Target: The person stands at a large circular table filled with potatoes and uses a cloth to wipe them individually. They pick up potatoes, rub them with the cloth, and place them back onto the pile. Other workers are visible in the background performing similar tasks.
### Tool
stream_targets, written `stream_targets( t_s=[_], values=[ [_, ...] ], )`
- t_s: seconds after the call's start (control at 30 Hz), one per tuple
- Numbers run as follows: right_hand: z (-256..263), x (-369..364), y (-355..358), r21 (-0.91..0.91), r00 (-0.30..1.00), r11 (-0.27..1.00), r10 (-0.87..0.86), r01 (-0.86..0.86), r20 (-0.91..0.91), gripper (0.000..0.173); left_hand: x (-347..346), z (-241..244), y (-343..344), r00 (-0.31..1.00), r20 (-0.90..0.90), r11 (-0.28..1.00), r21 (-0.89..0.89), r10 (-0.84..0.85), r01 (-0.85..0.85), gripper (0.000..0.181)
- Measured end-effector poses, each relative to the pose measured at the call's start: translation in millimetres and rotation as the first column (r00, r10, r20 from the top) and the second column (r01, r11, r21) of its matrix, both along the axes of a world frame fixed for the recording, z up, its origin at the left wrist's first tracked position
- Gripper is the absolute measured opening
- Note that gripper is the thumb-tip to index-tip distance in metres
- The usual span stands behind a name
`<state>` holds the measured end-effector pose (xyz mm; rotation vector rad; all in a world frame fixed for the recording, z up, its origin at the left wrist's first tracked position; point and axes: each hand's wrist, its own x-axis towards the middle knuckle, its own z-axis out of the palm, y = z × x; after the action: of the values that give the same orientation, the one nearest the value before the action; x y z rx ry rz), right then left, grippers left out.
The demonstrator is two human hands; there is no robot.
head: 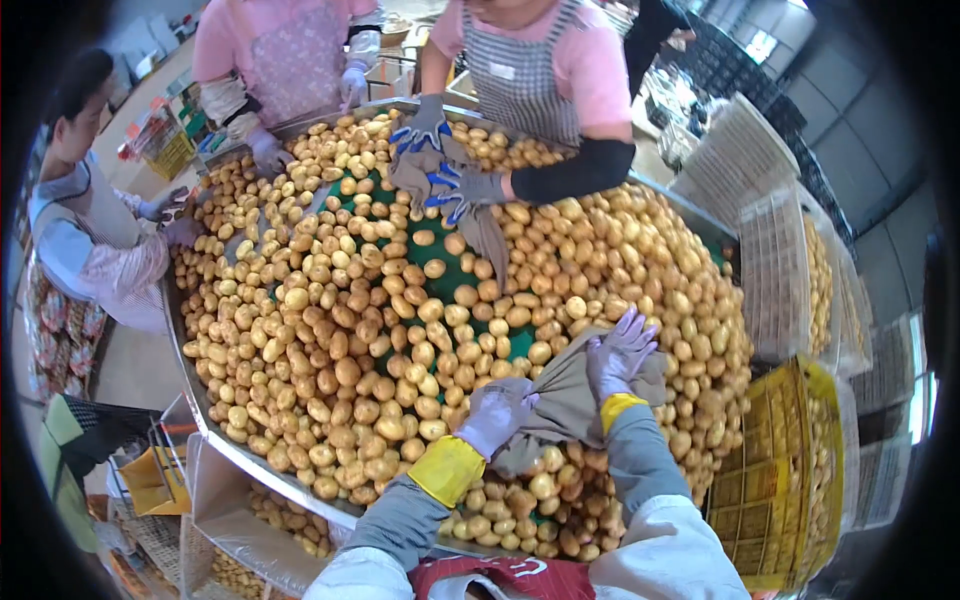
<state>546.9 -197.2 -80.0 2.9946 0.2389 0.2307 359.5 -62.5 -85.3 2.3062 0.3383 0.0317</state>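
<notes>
Many small yellow-brown potatoes (322, 375) cover a metal-rimmed table (262, 472) with a green surface. A grey-brown cloth (559, 397) lies over some of them before me. My left hand (499, 412), in a pale purple glove with a yellow cuff, has its fingers closed on the cloth's left side. My right hand (621, 356), gloved alike, rests flat on the cloth's right part with its fingers spread. Across the table, a co-worker's blue-and-grey gloved hands (465, 187) press on another grey-brown cloth (486, 236).
Two more co-workers stand at the far left, their gloved hands at the table's edge. A yellow plastic crate (757, 472) and a whitish crate (776, 270) holding potatoes stand at the right. Below the table's left rim is an open box (247, 540) with potatoes.
</notes>
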Motion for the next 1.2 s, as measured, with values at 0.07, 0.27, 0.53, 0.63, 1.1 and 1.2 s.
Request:
stream_targets(
  t_s=[0.07,0.27,0.53,0.63,1.1,1.2],
  values=[
    [-13,19,50,0.047,1.0,0.999,0.02,-0.019,-0.016,0.095,13,-14,40,0.998,0.017,0.998,0.031,0.056,-0.056,0.028],
    [-45,5,208,0.157,0.939,0.938,0.327,-0.309,-0.108,0.094,-52,-21,130,0.892,0.305,0.94,-0.031,0.333,-0.34,0.026],
    [-27,-140,236,0.485,0.684,0.713,0.675,-0.507,-0.278,0.071,-201,1,128,0.74,0.017,0.725,0.188,0.672,-0.663,0.022],
    [15,-158,164,0.554,0.365,0.526,0.849,-0.645,-0.382,0.044,-218,-8,115,0.785,0.234,0.718,0.319,0.574,-0.619,0.022],
    [140,-62,-253,0.518,0.81,0.634,0.349,-0.575,0.472,0.02,-17,98,-131,0.734,0.661,0.931,-0.155,-0.152,0.332,0.032],
    [149,-62,-232,0.634,0.781,0.499,0.154,-0.59,0.605,0.046,1,116,-144,0.689,0.708,0.959,-0.063,-0.153,0.277,0.014]
  ],
)
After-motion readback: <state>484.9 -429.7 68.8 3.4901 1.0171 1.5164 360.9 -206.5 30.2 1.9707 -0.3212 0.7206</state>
